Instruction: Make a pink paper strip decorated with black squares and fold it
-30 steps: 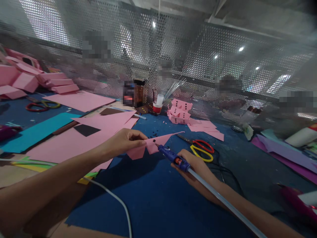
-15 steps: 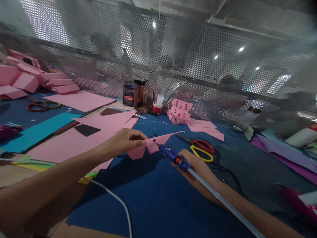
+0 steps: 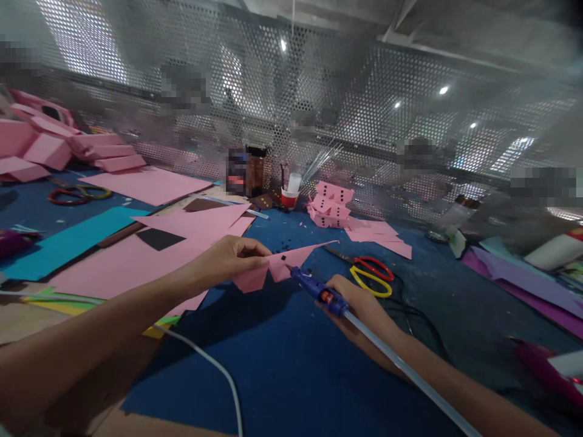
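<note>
My left hand (image 3: 232,261) pinches a folded pink paper piece (image 3: 298,258) above the blue table surface (image 3: 273,364). A small black square (image 3: 283,258) lies on the pink piece, to the right of my fingertips. My right hand (image 3: 355,303) is wrapped round a blue glue gun (image 3: 319,291), with a long clear glue stick (image 3: 401,364) trailing from its rear. The gun's nozzle points at the pink paper just below the black square; whether it touches cannot be made out. Several tiny black squares (image 3: 285,247) lie behind the paper.
Red and yellow scissors (image 3: 373,276) lie right of the paper. Pink dotted pieces (image 3: 330,203) are stacked behind, beside a red and white cup (image 3: 289,197). Pink sheets (image 3: 118,255) and a teal strip (image 3: 73,243) spread left. A white cable (image 3: 214,361) crosses in front.
The glue gun's nozzle has shifted slightly left and down on the pink paper, below the black square. My left hand and the paper have hardly moved.
</note>
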A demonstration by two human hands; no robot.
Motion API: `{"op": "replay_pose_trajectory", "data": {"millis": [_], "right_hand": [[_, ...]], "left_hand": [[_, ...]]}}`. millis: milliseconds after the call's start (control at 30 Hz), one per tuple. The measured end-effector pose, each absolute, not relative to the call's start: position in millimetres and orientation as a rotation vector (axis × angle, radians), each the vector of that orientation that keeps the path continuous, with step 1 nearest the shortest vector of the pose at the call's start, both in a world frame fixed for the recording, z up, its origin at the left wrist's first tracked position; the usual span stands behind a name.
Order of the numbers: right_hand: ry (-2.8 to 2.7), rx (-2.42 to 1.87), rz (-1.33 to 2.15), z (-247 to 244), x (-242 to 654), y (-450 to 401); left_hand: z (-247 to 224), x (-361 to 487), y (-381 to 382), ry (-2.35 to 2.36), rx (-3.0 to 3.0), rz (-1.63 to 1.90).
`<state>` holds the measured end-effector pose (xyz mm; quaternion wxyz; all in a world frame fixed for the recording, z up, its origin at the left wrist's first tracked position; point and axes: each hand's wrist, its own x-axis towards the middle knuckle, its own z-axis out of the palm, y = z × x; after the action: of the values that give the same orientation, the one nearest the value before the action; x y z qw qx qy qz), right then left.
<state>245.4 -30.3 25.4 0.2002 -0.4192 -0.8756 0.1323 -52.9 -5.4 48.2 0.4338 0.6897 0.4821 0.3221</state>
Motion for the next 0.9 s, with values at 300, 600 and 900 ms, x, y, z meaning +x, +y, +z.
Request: {"op": "replay_pose_trajectory", "data": {"millis": [300, 600, 900], "right_hand": [[-2.181, -1.163, 0.782, 33, 240, -42], [-1.982, -1.316, 1.128, 37, 235, -43], [-1.928, -1.114, 1.302, 45, 236, -36]], "left_hand": [[53, -51, -7, 1.225, 1.671, 0.809], [61, -50, -11, 1.207, 1.525, 0.797], [51, -59, 1, 1.178, 1.221, 0.971]]}}
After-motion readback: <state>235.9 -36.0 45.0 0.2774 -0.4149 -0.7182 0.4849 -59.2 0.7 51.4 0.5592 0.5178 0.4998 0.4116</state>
